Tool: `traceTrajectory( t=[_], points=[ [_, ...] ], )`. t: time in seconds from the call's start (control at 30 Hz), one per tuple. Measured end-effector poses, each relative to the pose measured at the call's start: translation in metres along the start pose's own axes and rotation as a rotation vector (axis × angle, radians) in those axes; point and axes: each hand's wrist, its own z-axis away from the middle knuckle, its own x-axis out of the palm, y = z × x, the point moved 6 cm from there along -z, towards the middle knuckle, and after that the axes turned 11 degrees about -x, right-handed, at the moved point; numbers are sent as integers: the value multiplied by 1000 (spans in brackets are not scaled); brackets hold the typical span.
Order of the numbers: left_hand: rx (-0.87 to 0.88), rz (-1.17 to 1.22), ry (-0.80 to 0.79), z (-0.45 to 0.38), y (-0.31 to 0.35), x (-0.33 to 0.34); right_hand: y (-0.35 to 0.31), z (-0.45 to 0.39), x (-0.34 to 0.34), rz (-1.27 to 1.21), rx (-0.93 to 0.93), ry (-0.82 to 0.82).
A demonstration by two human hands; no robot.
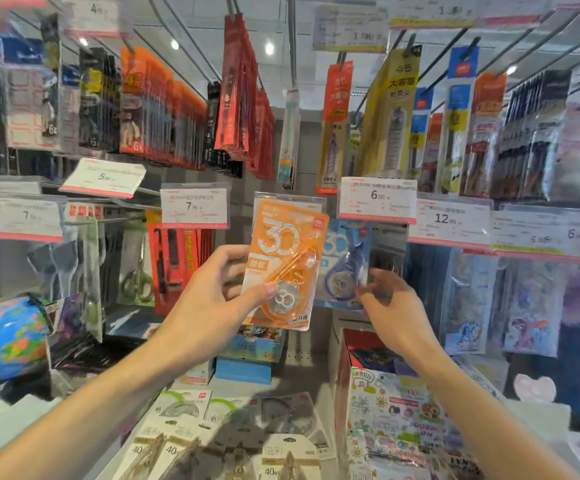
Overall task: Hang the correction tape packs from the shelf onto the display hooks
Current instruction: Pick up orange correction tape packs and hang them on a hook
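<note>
1. The left hand (212, 289) is holding up an orange correction tape pack (286, 265), thumb pressing across the clear blister on the front and fingers curling behind the card. It is gripping low on the pack, which looks meant to leave the top edge free for a hook.

2. The pack is sitting upright with a slight tilt, right in front of the display wall, its top overlapping the plastic price holder behind it. Whether its hanging hole is on a hook yet, I cannot tell; the top is too blurred.

3. The right hand (390, 306) is reaching for a blue correction tape pack (345, 265) just beside the orange one. Its fingers are bent at the pack's lower right edge, seemingly steadying it, but motion blur is hiding whether they are really pinching it.

4. The blue pack is hanging lower on the display, partly tucked behind the orange one, under the 6.00 price tag (378, 199).

5. Down on the shelf (281, 379), more correction tape packs (212, 441) are lying flat in a loose spread, waiting to go up.

6. My read: hanging is under way, with most of the stock below not yet done.
</note>
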Motion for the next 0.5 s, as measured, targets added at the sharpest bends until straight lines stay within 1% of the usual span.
traceTrajectory(
  t=[0.1, 0.2, 0.23, 0.3, 0.4, 0.5],
  points=[
    [-19, 26, -16, -1, -7, 8, -5, 14, -15, 48, -24, -39],
    [-32, 46, -34, -1, -11, 17, -20, 26, -26, 88, -99, -18],
    [-39, 58, -47, -2, -12, 21, -25, 30, -28, 65, -111, -14],
    [-59, 85, -70, -2, -14, 29, -35, 39, -28, -77, -108, -56],
    [-96, 134, -103, 0, -17, 43, -49, 52, -16, -274, -130, -179],
    [-102, 161, -115, 3, -17, 55, -55, 59, -8, -432, -125, -199]
  ],
)
